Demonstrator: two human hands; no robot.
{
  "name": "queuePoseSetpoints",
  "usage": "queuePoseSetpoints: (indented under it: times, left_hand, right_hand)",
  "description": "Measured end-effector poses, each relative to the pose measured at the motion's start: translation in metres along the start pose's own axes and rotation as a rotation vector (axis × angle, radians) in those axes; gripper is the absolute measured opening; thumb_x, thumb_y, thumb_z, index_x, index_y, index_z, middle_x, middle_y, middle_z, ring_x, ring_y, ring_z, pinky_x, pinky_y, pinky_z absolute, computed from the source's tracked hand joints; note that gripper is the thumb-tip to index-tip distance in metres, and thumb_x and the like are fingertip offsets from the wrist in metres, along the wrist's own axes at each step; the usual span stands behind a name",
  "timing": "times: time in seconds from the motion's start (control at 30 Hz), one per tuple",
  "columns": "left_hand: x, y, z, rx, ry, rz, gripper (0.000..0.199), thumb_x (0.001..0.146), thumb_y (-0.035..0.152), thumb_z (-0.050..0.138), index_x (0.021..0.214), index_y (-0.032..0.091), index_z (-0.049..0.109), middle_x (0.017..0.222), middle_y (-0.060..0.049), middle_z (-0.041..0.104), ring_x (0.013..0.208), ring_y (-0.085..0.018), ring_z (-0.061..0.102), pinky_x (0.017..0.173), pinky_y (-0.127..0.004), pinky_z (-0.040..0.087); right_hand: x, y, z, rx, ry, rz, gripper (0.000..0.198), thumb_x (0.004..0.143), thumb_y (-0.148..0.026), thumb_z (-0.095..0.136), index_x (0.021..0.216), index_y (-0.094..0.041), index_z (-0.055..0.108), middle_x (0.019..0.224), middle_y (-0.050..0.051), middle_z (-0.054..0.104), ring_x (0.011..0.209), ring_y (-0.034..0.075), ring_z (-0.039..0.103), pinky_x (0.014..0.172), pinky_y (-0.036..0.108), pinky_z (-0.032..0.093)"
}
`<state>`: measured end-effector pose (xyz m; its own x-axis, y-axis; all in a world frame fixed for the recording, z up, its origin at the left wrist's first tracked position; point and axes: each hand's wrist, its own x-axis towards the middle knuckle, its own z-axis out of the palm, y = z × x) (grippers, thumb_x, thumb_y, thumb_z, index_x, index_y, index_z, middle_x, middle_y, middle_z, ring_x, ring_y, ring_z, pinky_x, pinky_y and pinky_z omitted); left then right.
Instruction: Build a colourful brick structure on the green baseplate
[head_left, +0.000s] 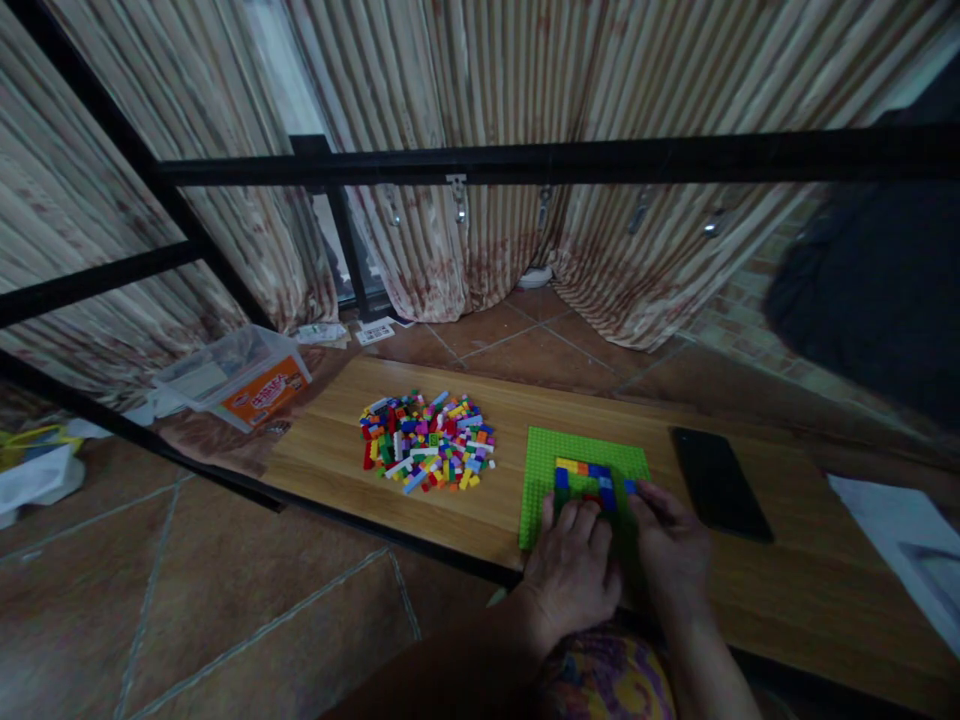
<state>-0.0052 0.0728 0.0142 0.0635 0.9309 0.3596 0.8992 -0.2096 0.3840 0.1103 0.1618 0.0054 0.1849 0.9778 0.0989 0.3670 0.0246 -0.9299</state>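
On the wooden bench lies a green studded baseplate [541,460]. Building bricks [574,467] in yellow, orange and blue form a frame-like outline on it. My left hand [576,562] rests over the near part of the plate, fingers bent but a little apart, fingertips at the near side of the outline. They hide part of it; a bit of red shows beside them. My right hand [670,540] is closed, pinching a small blue brick [630,487] between thumb and fingers, just right of the outline and above the plate's right side.
A spread pile of loose coloured bricks [427,440] lies left of the plate. A black phone-like slab [721,482] and white paper [900,530] are to the right. A clear plastic box [236,375] with an orange label stands beyond the left end. Black metal bars [525,163] cross ahead.
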Motion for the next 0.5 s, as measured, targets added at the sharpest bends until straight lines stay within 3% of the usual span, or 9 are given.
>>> queuePoseSetpoints:
  times: [0.17,0.3,0.5]
  left_hand:
    - [-0.001,-0.004,0.001,-0.026,0.086,0.03,0.014,0.088,0.029,0.049,0.094,0.02,0.059,0.098,-0.006,0.062,0.097,-0.022,0.056,0.101,-0.045,0.035]
    - [-0.003,-0.007,0.006,0.022,0.074,0.127,0.015,0.087,0.027,0.051,0.076,0.02,0.057,0.073,-0.003,0.059,0.077,-0.02,0.056,0.086,-0.038,0.042]
    - [-0.002,-0.006,0.011,0.088,0.019,0.197,0.015,0.084,0.026,0.054,0.072,0.019,0.055,0.068,-0.002,0.06,0.069,-0.018,0.056,0.078,-0.036,0.042]
  right_hand:
    - [0.0,-0.008,0.002,0.158,0.084,0.104,0.043,0.066,-0.041,0.067,0.098,-0.013,0.072,0.094,0.012,0.074,0.089,0.027,0.067,0.082,0.042,0.05]
    - [-0.001,-0.013,0.005,0.209,0.086,0.123,0.044,0.061,-0.042,0.069,0.094,-0.012,0.072,0.092,0.012,0.074,0.087,0.027,0.067,0.081,0.042,0.051]
    - [-0.001,-0.01,0.006,0.217,0.059,0.107,0.044,0.062,-0.042,0.07,0.094,-0.013,0.071,0.089,0.012,0.073,0.083,0.026,0.067,0.078,0.042,0.052]
